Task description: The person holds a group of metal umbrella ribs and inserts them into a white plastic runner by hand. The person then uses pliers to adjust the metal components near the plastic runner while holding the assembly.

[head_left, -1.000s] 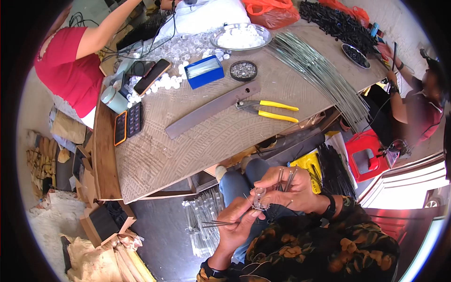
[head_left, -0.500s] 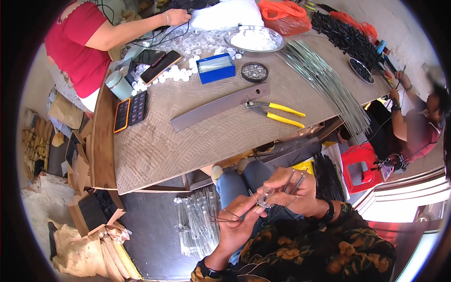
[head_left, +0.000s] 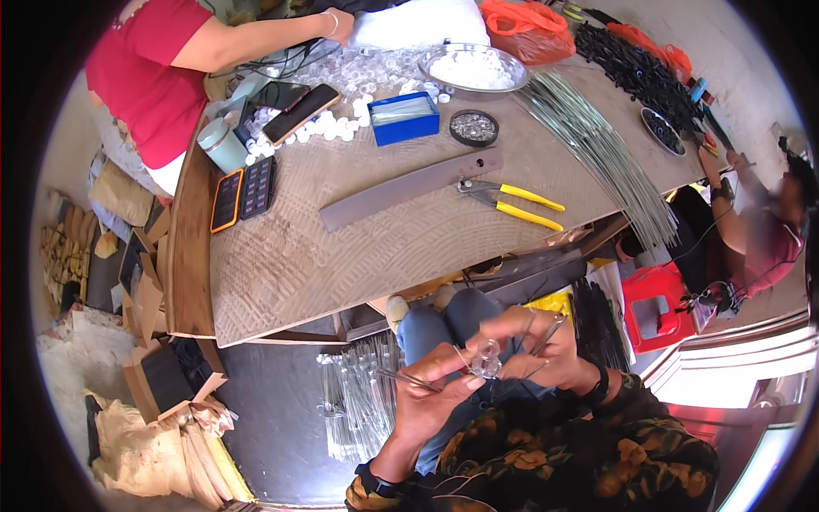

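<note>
Both hands meet in front of the blue-trousered knees at a small, rounded, transparent plastic piece (head_left: 485, 360), glassy in look, with a lobed outline and bright highlights; its finer detail is too small to tell. It lies between the fingertips, above the lap. Left hand (head_left: 431, 394): fingers curled closed around slim dark metal rods (head_left: 401, 377), which project to the left, while thumb and forefinger reach the piece's left edge. Right hand (head_left: 546, 354): fingers bent inward, grasping several thin grey metal rods (head_left: 546, 331) that slant upward, the fingertips close to the piece's right side; whether they press on it cannot be told.

Surroundings, left to right: an open brown cardboard box (head_left: 136, 381) on the floor; on the brown patterned tabletop (head_left: 273, 277), two flat dark rectangular panels (head_left: 226, 203), the left one edged in orange, and just behind them a pale teal cylindrical cup (head_left: 223, 147). Below the table edge lies a bundle of shiny, clear-and-silver strips (head_left: 358, 401). Farther along the tabletop are a blue rectangular box (head_left: 405, 131) of thin pale sticks, a long flat grey metal bar (head_left: 401, 194) and, near its right end, pliers with yellow handles (head_left: 529, 206).
</note>
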Motion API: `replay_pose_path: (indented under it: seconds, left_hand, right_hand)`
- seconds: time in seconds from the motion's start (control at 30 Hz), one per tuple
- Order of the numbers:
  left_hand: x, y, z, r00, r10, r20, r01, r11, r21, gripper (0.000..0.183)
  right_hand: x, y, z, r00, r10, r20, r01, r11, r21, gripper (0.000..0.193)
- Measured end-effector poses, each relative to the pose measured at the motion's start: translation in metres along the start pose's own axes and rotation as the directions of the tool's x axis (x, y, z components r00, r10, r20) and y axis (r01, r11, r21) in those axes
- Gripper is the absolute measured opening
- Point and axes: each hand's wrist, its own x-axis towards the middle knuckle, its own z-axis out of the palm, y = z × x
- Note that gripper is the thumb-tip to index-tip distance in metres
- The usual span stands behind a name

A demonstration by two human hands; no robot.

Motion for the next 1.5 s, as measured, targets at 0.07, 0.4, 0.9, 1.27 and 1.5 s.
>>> replay_pose_path:
  seconds: [0.07, 0.4, 0.9, 1.27, 1.5]
  left_hand:
    - [0.001, -0.002, 0.0, 1.0, 0.005, -0.004, -0.005, 1.0, 0.005, 0.032]
    - [0.006, -0.001, 0.016, 0.991, 0.019, -0.136, -0.033, 0.994, -0.102, 0.03]
    - [0.001, -0.004, 0.017, 0.982, -0.084, -0.171, 0.048, 0.978, -0.203, 0.03]
    - [-0.004, 0.001, 0.015, 0.963, -0.117, -0.242, 0.075, 0.981, -0.178, 0.033]
    - [-0.008, 0.002, -0.001, 0.977, -0.145, -0.153, 0.102, 0.961, -0.258, 0.035]
  right_hand:
    - [-0.006, 0.004, -0.001, 0.998, 0.056, 0.041, -0.057, 0.998, 0.019, 0.071]
    - [-0.015, 0.007, 0.005, 0.962, 0.236, -0.138, -0.174, 0.919, 0.354, 0.086]
    - [-0.021, -0.011, 0.003, 0.962, 0.261, -0.075, -0.26, 0.965, 0.017, 0.065]
    - [-0.018, -0.006, 0.004, 0.952, 0.306, 0.017, -0.306, 0.948, 0.084, 0.058]
    - [-0.012, 0.005, 0.009, 0.955, 0.292, -0.046, -0.276, 0.936, 0.219, 0.062]
